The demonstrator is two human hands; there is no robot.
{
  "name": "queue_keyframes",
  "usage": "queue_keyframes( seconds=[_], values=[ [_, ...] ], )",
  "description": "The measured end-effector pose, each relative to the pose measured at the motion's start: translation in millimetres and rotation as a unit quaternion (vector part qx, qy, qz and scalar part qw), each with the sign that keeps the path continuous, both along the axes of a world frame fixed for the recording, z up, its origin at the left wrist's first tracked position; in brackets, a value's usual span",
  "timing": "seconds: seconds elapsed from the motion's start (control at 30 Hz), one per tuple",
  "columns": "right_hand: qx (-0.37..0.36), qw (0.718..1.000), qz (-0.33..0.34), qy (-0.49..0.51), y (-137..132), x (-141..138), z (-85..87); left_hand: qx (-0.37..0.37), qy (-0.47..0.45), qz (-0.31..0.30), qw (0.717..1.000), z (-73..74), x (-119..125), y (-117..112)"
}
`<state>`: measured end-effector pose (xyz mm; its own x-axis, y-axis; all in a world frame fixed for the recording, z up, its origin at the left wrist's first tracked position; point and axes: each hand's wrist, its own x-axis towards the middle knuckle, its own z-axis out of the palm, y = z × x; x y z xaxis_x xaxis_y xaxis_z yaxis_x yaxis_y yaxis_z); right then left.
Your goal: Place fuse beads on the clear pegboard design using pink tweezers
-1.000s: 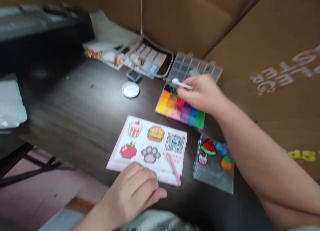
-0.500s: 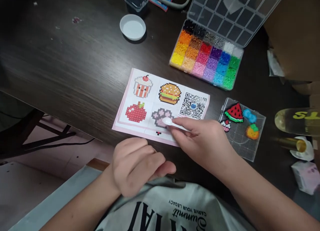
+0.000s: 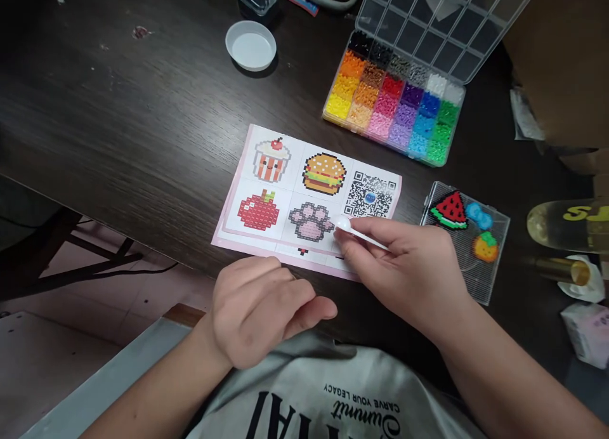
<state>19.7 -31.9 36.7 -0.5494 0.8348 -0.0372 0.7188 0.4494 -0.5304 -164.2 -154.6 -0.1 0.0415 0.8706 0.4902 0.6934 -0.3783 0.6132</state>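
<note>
A dark wood-grain counter (image 3: 157,131) fills most of the view. From the near right, the right forearm (image 3: 509,356) slants far and left, its wrist nearly straight; from the near left, the left forearm (image 3: 162,379) slants far and right. An open bead box (image 3: 374,136) of bright sorted colours stands at the far right, lid tipped back. Nearer, overlapping pattern sheets (image 3: 328,141) lie left of a clear board (image 3: 480,290) bearing a bead watermelon (image 3: 450,212).

Of the hands, the right hand (image 3: 413,258) is over the sheets' near right corner, knuckles up, thumb and fingers closed narrowly in a pinch. The left hand (image 3: 261,312) is by the sheets' near edge, back upward, fingers curled into a loose fist and thumb pointing right; its palm is hidden. A small white dish (image 3: 250,44) sits on the far side, left of the box.

The right hand's pinch holds a white spoon (image 3: 342,223), bowl to the far left, handle angling near and right. That bowl is just right of the printed paw (image 3: 311,223); whether it touches the paper is unclear.
</note>
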Motion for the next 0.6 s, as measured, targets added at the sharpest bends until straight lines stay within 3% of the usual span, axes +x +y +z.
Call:
queue_keyframes(
  seconds=[0.2, 0.37, 0.5, 0.53, 0.6],
  values=[
    [0.007, 0.998, -0.042, 0.044, -9, 2, 5.5, -0.012, -0.001, -0.003, 1.0, -0.9, -1, 0],
    [-0.083, 0.978, -0.114, 0.151, -20, 7, 8.6, -0.011, -0.033, -0.014, 0.999, 0.3, -4, 2],
    [-0.147, 0.963, -0.143, 0.174, -41, 22, 10.8, -0.022, -0.106, 0.033, 0.994, 32.1, -7, 18],
    [-0.162, 0.955, -0.167, 0.182, -48, 26, 8.0, -0.021, -0.121, 0.045, 0.991, 42.1, -7, 26],
    [-0.145, 0.957, -0.152, 0.198, -58, 33, -3.9, -0.001, -0.123, 0.063, 0.99, 59.5, -8, 49]
  ],
)
